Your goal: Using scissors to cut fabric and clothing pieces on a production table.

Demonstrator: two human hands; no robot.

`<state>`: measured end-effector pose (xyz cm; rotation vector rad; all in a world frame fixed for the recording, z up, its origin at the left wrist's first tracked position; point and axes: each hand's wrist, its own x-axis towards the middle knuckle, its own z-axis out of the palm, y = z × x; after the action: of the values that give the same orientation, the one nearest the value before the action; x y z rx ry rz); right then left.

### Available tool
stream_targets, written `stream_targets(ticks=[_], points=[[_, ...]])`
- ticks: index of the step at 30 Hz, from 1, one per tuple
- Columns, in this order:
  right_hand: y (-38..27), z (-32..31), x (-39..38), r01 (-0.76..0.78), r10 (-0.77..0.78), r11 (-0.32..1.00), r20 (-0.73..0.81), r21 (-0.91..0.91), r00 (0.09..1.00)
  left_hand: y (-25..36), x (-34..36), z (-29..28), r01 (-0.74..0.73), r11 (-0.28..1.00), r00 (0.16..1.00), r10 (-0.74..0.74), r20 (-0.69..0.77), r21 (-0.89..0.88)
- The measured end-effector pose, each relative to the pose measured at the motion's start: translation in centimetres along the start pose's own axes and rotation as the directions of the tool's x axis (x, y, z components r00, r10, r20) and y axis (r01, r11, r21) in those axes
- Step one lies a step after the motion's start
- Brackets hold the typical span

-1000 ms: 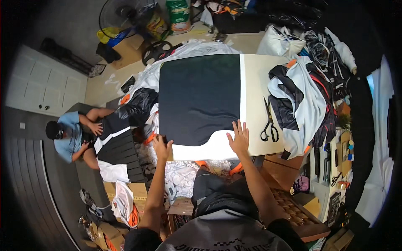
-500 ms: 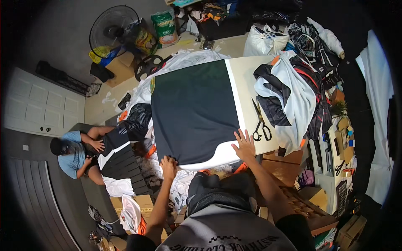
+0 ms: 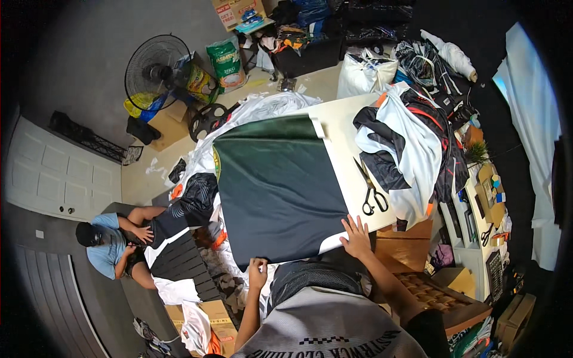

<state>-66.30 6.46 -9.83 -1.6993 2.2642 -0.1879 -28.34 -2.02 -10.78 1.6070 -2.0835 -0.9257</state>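
Observation:
A large dark green-black fabric panel point(image 3: 280, 191) with a white edge lies over the white table point(image 3: 334, 113). At its near left corner my left hand point(image 3: 258, 272) is closed, gripping the fabric's edge. My right hand point(image 3: 357, 235) rests flat on the near right corner, fingers spread, over the panel and the tabletop. Black-handled scissors point(image 3: 374, 194) lie on the table to the right of the panel, blades apart. Beside them is a heap of white, black and red fabric pieces point(image 3: 415, 140).
To the left a seated person point(image 3: 110, 241) handles dark cloth. White fabric point(image 3: 268, 110) is bunched past the table's far left side. A standing fan point(image 3: 158, 71) and a stuffed white sack point(image 3: 365, 74) are farther back. A wooden chair point(image 3: 439, 298) stands at the near right.
The panel has been drawn toward me, its far edge now nearer and its near edge over the table's edge. My left hand has come closer to my body. The view has tilted up slightly.

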Motion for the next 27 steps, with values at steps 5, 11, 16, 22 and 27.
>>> stream_targets(ticks=[5, 11, 16, 22, 27], points=[[-1.2, -0.1, -0.5, -0.038, 0.038, 0.998, -0.005, 0.046, 0.999, 2.6, 7.4, -1.9, -0.100, 0.976, 0.995, 0.096, -0.029, -0.193], [-3.3, 0.4, -0.4, -0.120, 0.128, 0.990, -0.098, 0.080, 0.987, 8.5, 20.8, -2.7, -0.349, 0.907, 0.935, 0.354, -0.023, -0.234], [-4.5, -0.3, 1.3, -0.181, 0.193, 0.977, -0.109, 0.110, 0.975, 14.2, 36.0, -0.5, -0.664, 0.743, 0.748, 0.661, -0.062, -0.087], [-3.8, -1.0, 11.1, 0.030, 0.108, 0.882, -0.264, 0.471, 0.958, 17.2, 47.3, 6.1, -0.523, 0.849, 0.838, 0.496, 0.228, 0.075], [-3.0, -0.3, 17.2, 0.062, 0.044, 0.915, -0.251, 0.399, 0.967, 16.6, 42.6, 8.5, -0.454, 0.775, 0.884, 0.329, 0.333, 0.440]])
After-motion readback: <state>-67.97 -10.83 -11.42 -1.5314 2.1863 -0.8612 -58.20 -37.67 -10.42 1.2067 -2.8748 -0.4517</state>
